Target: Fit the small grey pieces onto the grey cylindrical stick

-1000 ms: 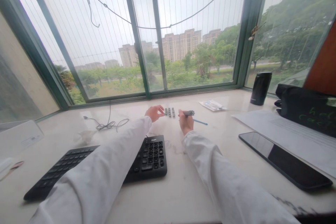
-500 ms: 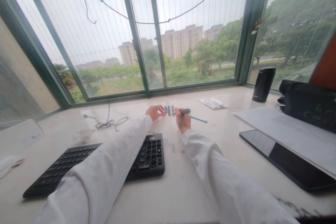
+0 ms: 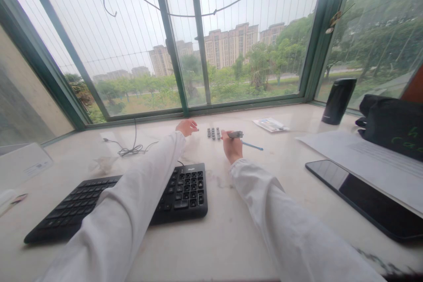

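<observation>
My left hand is raised above the pale stone sill, to the left of a small group of grey keycaps, with its fingertips pinched on a tiny grey piece. My right hand grips a pen-like tool with a grey head and a thin blue shaft, just right of the keycaps. Under my left forearm lies a black keyboard, partly hidden by the white sleeve.
A coiled thin cable lies at left, a printed slip at back, and a black cylinder by the window. A dark tablet rests on white paper, near a black bag.
My left hand has moved left, away from the keycaps, and its fingers have drawn together. The view has tilted slightly. My right hand keeps the tool.
</observation>
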Demonstrator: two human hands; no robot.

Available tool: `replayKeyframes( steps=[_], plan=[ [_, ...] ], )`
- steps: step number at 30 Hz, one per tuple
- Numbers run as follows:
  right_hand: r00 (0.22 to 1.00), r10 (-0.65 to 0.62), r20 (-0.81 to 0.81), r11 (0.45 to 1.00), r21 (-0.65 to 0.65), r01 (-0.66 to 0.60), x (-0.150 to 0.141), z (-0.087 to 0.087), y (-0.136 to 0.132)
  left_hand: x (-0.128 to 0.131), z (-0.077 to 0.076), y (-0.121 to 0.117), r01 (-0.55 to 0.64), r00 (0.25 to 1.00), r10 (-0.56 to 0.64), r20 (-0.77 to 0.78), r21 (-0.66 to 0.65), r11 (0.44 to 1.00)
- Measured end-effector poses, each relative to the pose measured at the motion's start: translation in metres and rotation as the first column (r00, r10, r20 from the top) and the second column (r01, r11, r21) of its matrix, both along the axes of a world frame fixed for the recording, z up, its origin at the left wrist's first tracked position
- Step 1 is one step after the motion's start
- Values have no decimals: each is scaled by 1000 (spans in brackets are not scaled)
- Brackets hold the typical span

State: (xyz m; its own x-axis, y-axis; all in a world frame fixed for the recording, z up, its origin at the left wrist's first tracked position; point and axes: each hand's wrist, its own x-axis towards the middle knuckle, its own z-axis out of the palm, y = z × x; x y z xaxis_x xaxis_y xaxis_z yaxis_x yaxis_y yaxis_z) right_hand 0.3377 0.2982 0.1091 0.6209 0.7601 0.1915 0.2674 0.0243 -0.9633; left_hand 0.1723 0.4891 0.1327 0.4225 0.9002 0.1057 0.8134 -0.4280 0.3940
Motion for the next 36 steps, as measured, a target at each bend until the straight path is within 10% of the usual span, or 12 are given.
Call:
replayKeyframes(
  steps=[36],
  plan=[
    [992,-85,-88,996,29,88,5,-2,0,27,-23,11,-20,998,23,59,-47,999]
  ],
)
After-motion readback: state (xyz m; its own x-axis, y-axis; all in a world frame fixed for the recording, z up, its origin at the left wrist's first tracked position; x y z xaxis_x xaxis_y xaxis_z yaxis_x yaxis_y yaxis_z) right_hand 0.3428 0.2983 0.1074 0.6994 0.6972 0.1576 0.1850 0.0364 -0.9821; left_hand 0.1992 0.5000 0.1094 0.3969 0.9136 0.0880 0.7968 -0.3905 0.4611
